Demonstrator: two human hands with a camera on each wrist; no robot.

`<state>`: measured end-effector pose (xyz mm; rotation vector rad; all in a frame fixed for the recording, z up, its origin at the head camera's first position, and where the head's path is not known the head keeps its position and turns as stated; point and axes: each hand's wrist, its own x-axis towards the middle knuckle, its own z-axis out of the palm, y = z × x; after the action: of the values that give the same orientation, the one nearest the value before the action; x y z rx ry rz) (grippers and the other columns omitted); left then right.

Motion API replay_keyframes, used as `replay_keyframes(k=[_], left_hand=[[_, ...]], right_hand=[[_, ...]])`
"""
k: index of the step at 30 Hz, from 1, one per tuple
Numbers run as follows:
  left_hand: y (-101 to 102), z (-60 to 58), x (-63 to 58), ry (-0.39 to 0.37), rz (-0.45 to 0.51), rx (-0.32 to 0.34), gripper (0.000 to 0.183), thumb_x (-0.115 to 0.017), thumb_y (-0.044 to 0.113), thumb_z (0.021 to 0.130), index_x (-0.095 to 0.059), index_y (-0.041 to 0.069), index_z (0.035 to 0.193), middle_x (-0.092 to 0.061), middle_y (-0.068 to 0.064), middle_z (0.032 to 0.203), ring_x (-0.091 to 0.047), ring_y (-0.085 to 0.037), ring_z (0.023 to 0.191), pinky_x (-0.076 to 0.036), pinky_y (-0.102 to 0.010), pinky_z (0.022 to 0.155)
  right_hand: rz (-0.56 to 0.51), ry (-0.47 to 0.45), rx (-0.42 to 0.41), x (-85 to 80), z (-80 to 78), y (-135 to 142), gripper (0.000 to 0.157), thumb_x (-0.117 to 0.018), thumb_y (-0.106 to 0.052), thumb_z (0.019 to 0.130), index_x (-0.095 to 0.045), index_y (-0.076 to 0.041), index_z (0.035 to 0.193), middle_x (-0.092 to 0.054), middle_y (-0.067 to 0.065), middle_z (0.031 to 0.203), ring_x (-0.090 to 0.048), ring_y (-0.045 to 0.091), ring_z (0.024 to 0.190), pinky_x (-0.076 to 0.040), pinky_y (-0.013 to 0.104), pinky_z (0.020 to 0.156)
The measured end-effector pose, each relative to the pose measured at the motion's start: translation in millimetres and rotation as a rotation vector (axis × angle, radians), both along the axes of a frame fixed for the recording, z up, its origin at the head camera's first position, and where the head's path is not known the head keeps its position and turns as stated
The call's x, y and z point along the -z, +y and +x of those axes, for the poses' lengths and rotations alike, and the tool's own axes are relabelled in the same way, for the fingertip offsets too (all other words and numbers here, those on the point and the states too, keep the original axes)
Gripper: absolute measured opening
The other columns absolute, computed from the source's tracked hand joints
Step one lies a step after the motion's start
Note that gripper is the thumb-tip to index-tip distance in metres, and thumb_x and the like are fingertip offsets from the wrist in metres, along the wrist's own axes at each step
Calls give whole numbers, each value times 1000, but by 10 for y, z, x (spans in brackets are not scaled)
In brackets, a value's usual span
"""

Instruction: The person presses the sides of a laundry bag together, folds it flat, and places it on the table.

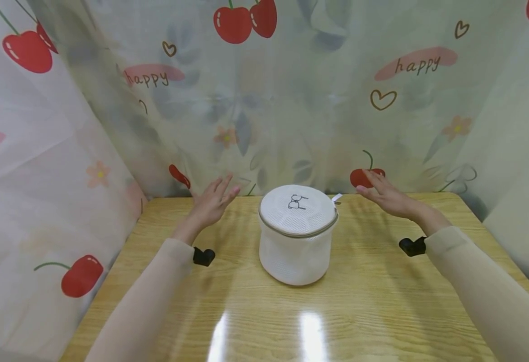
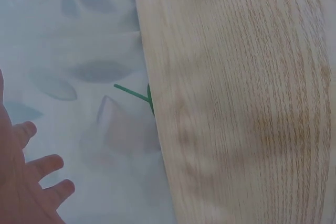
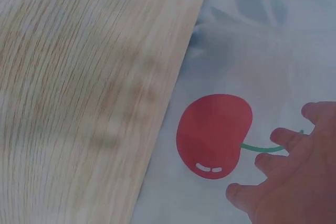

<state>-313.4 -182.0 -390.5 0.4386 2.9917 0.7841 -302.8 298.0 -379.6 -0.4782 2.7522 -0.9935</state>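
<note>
Near the middle of a wood-grain bench (image 1: 359, 311), towards the far edge: a white mesh bag (image 1: 296, 251), round, drum-shaped and upright. Across the top, a flat lid (image 1: 278, 211) with a small dark line drawing (image 1: 297, 202); around the rim, a grey zip (image 1: 307, 235); at the far right of the rim, a pale tab (image 1: 337, 197).

To the left of the bag, near but not touching: the left hand (image 1: 212, 203), raised above the bench, fingers extended and spread, nothing in hold. To the right, also apart from the bag: the right hand (image 1: 388, 196), raised likewise, fingers fairly straight and reaching inward, nothing in hold.

On both arms, long cream sleeves (image 1: 146, 296); at each cuff, a small black device (image 1: 204, 257).

Behind the bench and along both sides, a pale curtain (image 1: 291, 125) printed with red cherries, grey leaves, orange flowers, brown hearts and "happy" on pink smears. On the near bench, two bright reflections (image 1: 312, 334).
</note>
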Motion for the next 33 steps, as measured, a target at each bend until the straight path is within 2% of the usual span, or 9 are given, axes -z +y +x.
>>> replay_keyframes(k=[3, 8, 15, 17, 23, 28, 33], left_hand=[[8, 13, 10, -29, 38, 9, 74, -26, 62, 110, -11, 19, 169, -13, -24, 171, -13, -45, 157, -13, -71, 120], [16, 28, 21, -64, 98, 23, 75, -26, 61, 110, -12, 17, 169, -14, -27, 170, -16, -48, 155, -16, -70, 120], [32, 107, -22, -135, 266, 110, 69, -27, 52, 113, -7, 16, 169, -15, -26, 170, -9, -46, 157, -11, -71, 120], [49, 118, -20, -133, 277, 126, 68, -27, 50, 114, -8, 15, 169, -17, -25, 170, -9, -46, 157, -10, -70, 121], [89, 158, 9, -121, 283, 144, 69, -29, 50, 114, -9, 15, 169, -26, -28, 166, -7, -46, 157, -8, -67, 123], [108, 185, 17, -149, 327, 168, 69, -30, 48, 114, -9, 13, 169, -27, -28, 166, -21, -45, 155, -16, -63, 123], [129, 245, 15, -192, 359, 171, 65, -32, 46, 115, -13, 15, 169, -41, -28, 158, -45, -48, 141, -35, -63, 116]], right_hand=[[-32, -35, -14, -21, 31, -11, 86, -42, -51, 111, 6, -7, 167, 10, 25, 171, 13, 50, 155, 2, 78, 115], [-68, -97, -19, -44, 76, -30, 81, -38, -49, 112, 10, -14, 167, 4, 26, 172, 9, 51, 155, -1, 80, 114], [-145, -167, -60, -72, 161, -68, 74, -32, -51, 112, 11, -26, 167, 11, 16, 174, 9, 50, 156, -5, 81, 113], [-158, -180, -68, -82, 187, -82, 73, -32, -52, 112, 10, -29, 167, 10, 14, 174, 9, 48, 157, -5, 81, 113], [-199, -208, -84, -91, 233, -144, 75, -32, -53, 112, 8, -24, 168, 7, 11, 175, 6, 44, 158, -5, 79, 114], [-209, -207, -96, -66, 268, -171, 74, -33, -53, 112, 8, -26, 168, 6, 8, 175, 3, 42, 159, -6, 78, 115], [-231, -209, -101, -59, 315, -217, 74, -37, -51, 112, 7, -29, 168, 3, 8, 175, -2, 45, 158, -8, 76, 117]])
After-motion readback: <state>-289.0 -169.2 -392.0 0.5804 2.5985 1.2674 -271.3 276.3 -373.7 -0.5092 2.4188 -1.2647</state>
